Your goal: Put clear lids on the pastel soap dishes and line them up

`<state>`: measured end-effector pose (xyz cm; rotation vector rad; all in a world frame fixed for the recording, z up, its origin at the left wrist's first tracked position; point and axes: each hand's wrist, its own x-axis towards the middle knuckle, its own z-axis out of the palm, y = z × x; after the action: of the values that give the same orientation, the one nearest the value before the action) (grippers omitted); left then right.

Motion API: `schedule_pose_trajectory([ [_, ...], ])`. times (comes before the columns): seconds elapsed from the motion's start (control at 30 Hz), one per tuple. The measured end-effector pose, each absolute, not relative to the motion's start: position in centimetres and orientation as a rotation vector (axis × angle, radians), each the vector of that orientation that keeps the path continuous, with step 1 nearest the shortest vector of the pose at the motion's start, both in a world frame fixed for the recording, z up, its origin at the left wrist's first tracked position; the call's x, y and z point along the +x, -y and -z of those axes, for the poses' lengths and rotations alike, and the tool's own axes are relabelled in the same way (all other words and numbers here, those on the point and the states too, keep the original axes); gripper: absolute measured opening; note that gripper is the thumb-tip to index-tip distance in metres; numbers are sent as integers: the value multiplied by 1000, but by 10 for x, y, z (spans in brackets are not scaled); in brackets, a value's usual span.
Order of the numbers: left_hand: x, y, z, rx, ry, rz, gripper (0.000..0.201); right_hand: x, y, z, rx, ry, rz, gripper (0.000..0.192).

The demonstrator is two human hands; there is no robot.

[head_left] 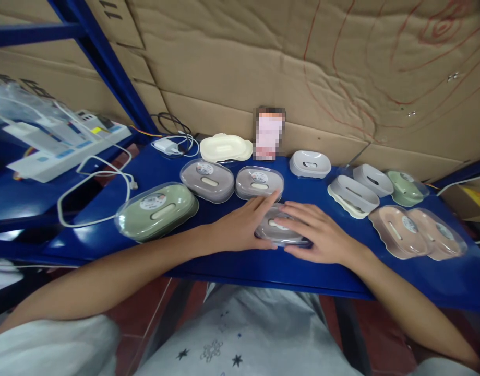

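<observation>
A grey lidded box (281, 235) is set near the front edge of the blue table (232, 266), between the two hands; its long axis is laid roughly left to right, nearly parallel to that edge, with the right end turned slightly toward the wearer; the pale slot of its top is aligned with this axis and is partly covered by fingertips. The left end is gripped by the left hand (242, 224), the fingers being reached along the far side and the thumb placed at the near rim; the top and right end are gripped by the right hand (320, 232), its fingers spread over the clear cover and its thumb lowered at the near side. Just beyond, a second grey box (259, 194) is seen, similarly oriented; a green box (157, 211) is placed to the left, slanted upward to the right; two pinkish-brown boxes (396, 237) are overlapped at right.
</observation>
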<state>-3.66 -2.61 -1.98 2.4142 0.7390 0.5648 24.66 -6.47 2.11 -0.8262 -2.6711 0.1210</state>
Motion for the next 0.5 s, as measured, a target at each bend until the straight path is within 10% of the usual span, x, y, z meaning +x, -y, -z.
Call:
schedule_pose_trajectory([
  [0.5,-48,26,-8,2500,-711,-330,124,226,68,1,-759,2729,190,63],
])
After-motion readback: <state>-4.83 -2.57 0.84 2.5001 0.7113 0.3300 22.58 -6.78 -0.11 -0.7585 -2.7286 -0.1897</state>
